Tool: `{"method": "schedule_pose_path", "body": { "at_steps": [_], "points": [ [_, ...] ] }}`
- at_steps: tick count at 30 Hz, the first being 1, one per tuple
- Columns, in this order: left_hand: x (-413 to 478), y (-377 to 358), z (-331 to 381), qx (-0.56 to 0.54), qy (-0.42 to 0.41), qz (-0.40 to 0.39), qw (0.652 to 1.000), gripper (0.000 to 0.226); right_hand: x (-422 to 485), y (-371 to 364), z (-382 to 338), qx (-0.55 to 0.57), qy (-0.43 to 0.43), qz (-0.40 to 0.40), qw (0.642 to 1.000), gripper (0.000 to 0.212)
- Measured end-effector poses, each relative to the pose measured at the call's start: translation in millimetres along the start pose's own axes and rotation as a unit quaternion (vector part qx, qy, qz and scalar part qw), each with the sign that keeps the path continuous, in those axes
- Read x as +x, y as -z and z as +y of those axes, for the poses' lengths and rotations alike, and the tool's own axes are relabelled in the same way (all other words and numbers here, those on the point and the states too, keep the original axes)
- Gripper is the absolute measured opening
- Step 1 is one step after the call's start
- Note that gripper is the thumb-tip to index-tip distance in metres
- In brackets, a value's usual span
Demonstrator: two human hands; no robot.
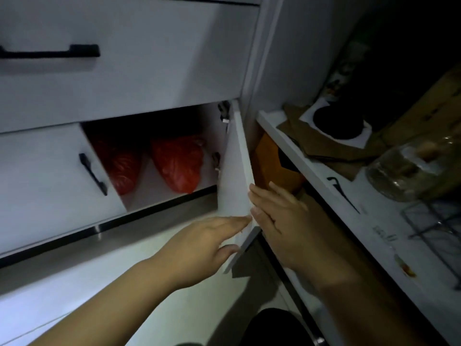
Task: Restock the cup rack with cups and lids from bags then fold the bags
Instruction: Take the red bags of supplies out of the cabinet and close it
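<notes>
Hands meet at the free edge of an open cupboard door (235,171), one on each side. The left hand (199,248) reaches in from the lower left with its fingers straight. Their tips rest on the door's inner face near its lower edge, and the thumb is spread below them against the same panel. The right hand (279,221) lies on the door's outer side, fingers stretched out along the edge and thumb touching the edge itself. Neither hand is curled round anything; both lie flat against the panel.

The two red bags sit inside the cupboard, well beyond the hands and up to their left. The left bag (122,166) is partly hidden behind the closed neighbouring door (50,183). The right bag (178,163) lies beside it, nearer the hinges, with its end toward the opening. Their contents cannot be made out.

A drawer (149,58) with a dark bar handle (50,52) sits above the cupboard. To the right, a white shelf (324,171) carries flattened cardboard (324,143), a black round object (338,123), a clear plastic bag (411,168) and part of a wire rack (436,221). Something orange (272,166) shows behind the open door, under the shelf.
</notes>
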State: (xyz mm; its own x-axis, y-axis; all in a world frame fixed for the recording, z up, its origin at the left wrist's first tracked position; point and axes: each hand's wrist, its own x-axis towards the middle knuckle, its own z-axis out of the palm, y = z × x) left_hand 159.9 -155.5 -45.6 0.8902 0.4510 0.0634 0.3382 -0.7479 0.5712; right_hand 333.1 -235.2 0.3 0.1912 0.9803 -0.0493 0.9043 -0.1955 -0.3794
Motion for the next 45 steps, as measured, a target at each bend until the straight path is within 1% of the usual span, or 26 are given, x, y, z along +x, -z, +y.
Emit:
{"method": "schedule_pose_path", "body": {
  "at_steps": [1, 3, 5, 7, 9, 12, 13, 15, 18, 20, 22, 24, 28, 29, 32, 34, 36, 37, 40, 42, 45],
  "points": [
    [7.0, -4.0, 4.4, 0.022, -0.021, -0.009, 0.999, 0.056, -4.4, 6.5, 5.4, -0.028, -0.023, -0.011, 0.999, 0.045],
    [18.0, -9.5, 11.2, 0.071, -0.050, -0.009, 0.996, 0.060, -11.7, 15.1, 13.0, -0.080, -0.036, 0.009, 0.996, 0.042],
    [25.3, -12.5, 11.2, 0.097, -0.051, 0.005, 0.994, 0.060, -15.1, 18.2, 21.2, -0.133, -0.054, 0.028, 0.989, 0.042],
    [29.6, -11.3, 7.9, 0.110, -0.051, 0.011, 0.993, 0.060, -14.1, 21.8, 29.6, -0.169, -0.114, 0.006, 0.979, 0.042],
    [30.7, -6.1, 0.5, 0.113, -0.043, 0.007, 0.993, 0.058, -9.6, 24.1, 36.1, -0.182, -0.161, -0.015, 0.970, 0.045],
    [25.1, 8.6, -10.5, 0.137, -0.032, 0.024, 0.990, 0.052, -1.3, 26.3, 35.8, -0.182, -0.176, -0.022, 0.967, 0.058],
    [22.3, 14.8, -14.0, 0.149, -0.026, 0.034, 0.988, 0.049, 1.9, 28.0, 33.2, -0.188, -0.169, -0.011, 0.967, 0.060],
    [15.7, 28.7, -22.1, 0.162, -0.003, 0.045, 0.986, 0.044, 10.5, 33.0, 24.5, -0.167, -0.145, 0.038, 0.975, 0.059],
    [2.4, 49.4, -38.4, 0.166, 0.034, 0.049, 0.984, 0.046, 30.2, 34.6, 2.6, -0.108, -0.081, 0.100, 0.986, 0.052],
    [-10.3, 63.9, -50.6, 0.181, 0.068, 0.056, 0.980, 0.050, 48.2, 28.8, -15.7, -0.067, -0.027, 0.127, 0.989, 0.047],
    [-26.1, 76.3, -65.7, 0.205, 0.097, 0.080, 0.971, 0.045, 68.0, 20.6, -37.7, -0.039, 0.016, 0.133, 0.990, 0.043],
    [-44.5, 89.1, -79.9, 0.207, 0.149, 0.086, 0.963, 0.040, 88.7, 11.1, -62.1, -0.037, 0.053, 0.117, 0.991, 0.043],
    [-80.1, 114.0, -110.8, 0.231, 0.221, 0.110, 0.941, 0.032, 128.7, -15.0, -111.8, -0.035, 0.124, 0.073, 0.989, 0.044],
    [-88.5, 120.1, -120.0, 0.228, 0.240, 0.125, 0.935, 0.033, 137.8, -23.1, -123.7, -0.031, 0.136, 0.058, 0.989, 0.045],
    [-111.2, 137.2, -143.0, 0.259, 0.277, 0.170, 0.910, 0.044, 164.5, -48.8, -157.2, -0.003, 0.161, 0.018, 0.987, 0.049],
    [-121.2, 149.5, -154.8, 0.247, 0.316, 0.187, 0.897, 0.055, 180.0, -65.4, -178.4, 0.025, 0.164, -0.016, 0.986, 0.055],
    [-127.4, 156.6, -165.2, 0.246, 0.337, 0.180, 0.891, 0.069, 194.0, -80.1, -197.2, 0.055, 0.160, -0.051, 0.984, 0.063],
    [-130.2, 158.7, -171.2, 0.255, 0.345, 0.174, 0.886, 0.073, 200.0, -86.7, -206.0, 0.063, 0.153, -0.069, 0.984, 0.066],
    [-130.0, 167.0, -178.3, 0.277, 0.365, 0.148, 0.877, 0.077, 218.4, -106.4, -225.4, 0.096, 0.130, -0.099, 0.982, 0.072],
    [-127.6, 169.3, -184.3, 0.278, 0.382, 0.130, 0.872, 0.077, 227.0, -117.7, -233.3, 0.140, 0.123, -0.091, 0.978, 0.073],
    [-125.5, 168.7, -193.1, 0.259, 0.388, 0.125, 0.876, 0.075, 234.5, -130.5, -238.4, 0.222, 0.122, -0.098, 0.962, 0.073]
  ]
}}
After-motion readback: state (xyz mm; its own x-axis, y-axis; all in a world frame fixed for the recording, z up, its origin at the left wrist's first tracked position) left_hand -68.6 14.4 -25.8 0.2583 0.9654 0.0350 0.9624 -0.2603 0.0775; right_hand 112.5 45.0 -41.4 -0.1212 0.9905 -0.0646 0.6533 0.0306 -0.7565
